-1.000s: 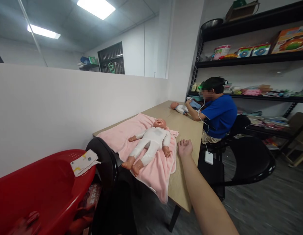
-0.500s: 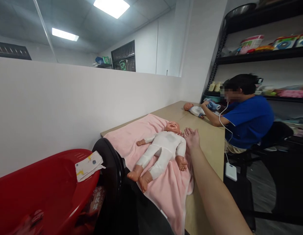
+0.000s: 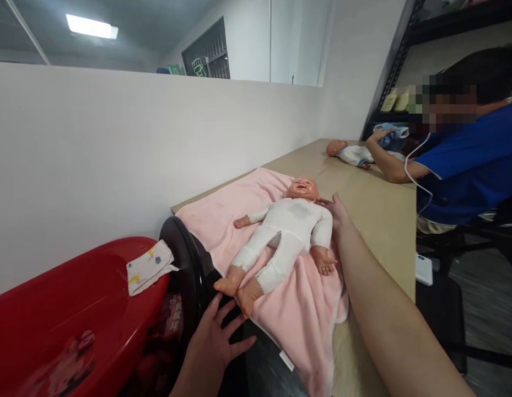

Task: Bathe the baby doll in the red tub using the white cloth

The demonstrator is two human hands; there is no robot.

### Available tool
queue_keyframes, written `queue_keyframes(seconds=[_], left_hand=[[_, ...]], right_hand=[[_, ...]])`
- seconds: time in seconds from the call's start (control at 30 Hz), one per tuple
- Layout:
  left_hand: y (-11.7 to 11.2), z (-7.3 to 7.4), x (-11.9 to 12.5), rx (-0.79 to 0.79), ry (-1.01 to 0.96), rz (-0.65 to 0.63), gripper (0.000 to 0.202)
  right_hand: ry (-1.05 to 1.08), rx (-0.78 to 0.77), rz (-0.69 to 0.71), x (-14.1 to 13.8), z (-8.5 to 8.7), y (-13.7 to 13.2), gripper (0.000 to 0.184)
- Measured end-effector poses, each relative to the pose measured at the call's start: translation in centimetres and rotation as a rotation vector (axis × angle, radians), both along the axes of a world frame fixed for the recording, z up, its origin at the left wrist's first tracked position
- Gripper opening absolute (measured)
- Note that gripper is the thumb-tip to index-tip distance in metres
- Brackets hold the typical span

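A baby doll [image 3: 295, 223] with a white cloth body lies face up on a pink towel [image 3: 222, 220], its feet towards me. My right hand [image 3: 336, 212] is at the doll's shoulder and neck on the right side, thumb raised and fingers reaching towards the neck; the fingertips are partly hidden. Close below the doll's feet is my left hand [image 3: 218, 336], fingers spread and nothing in it. Whether its fingertips touch the feet I cannot tell.
Left of the table [image 3: 371, 237] stands a red tub [image 3: 94, 275] with a patterned cloth [image 3: 150, 267] over its rim, beside a black stool [image 3: 185, 259]. A co-worker in a blue shirt [image 3: 479, 165] handles blue clothing near another doll [image 3: 350, 153]. A white wall [image 3: 115, 149] runs behind.
My left hand has come into view below the doll's feet. My right hand has turned and moved in against the doll's shoulder and neck. The view has shifted closer and lower.
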State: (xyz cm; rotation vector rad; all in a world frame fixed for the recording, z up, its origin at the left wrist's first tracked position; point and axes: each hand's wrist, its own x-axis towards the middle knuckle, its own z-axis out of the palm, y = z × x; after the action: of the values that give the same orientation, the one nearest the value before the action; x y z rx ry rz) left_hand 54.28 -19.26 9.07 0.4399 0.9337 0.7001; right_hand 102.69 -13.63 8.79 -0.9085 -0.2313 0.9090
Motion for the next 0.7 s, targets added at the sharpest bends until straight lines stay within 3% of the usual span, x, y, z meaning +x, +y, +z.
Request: queue_keyframes(seconds=[0.17,0.37,0.53,0.7], left_hand=[[0.4,2.7,1.0,0.001,0.154,0.061,0.037],[0.1,2.9,0.7,-0.038,0.117,0.079,0.031],[-0.7,2.5,0.8,0.014,-0.084,0.083,0.027],[-1.3,3.0,1.1,0.023,-0.106,0.094,0.027]], right_hand=[[0.016,-0.090,0.142,-0.6,1.6,0.3,0.079],[0.072,-0.037,0.269,-2.7,3.1,1.0,0.073],[-0.009,-0.018,0.142,-3.8,2.8,1.5,0.059],[-0.037,0.032,0.097,-4.5,2.3,1.5,0.061]])
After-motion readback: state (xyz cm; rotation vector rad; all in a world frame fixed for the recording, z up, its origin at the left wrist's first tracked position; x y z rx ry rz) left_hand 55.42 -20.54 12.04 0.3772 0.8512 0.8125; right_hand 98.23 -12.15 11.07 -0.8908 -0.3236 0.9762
